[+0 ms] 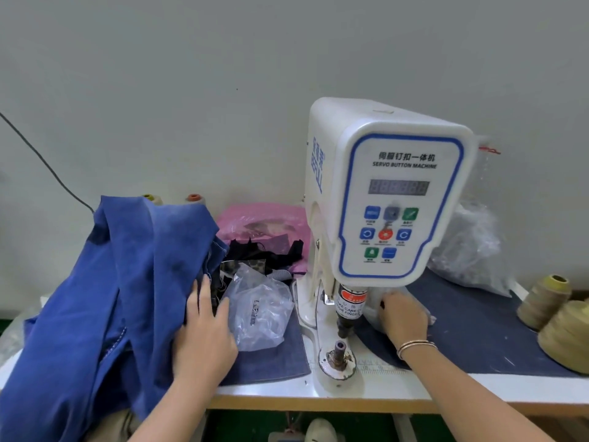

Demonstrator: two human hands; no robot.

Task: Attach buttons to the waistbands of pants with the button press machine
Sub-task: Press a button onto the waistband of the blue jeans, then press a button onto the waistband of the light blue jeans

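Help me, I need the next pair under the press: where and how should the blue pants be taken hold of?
Probably grip the blue pants at the hemmed edge beside the left hand, coming from the right: that stitched edge faces the machine, while the rest is a bunched heap.

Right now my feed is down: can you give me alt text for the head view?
A person's left hand rests on blue pants piled left of a white servo button machine, while the right hand reaches into a clear bag behind the press head. Nothing lies on the lower die.
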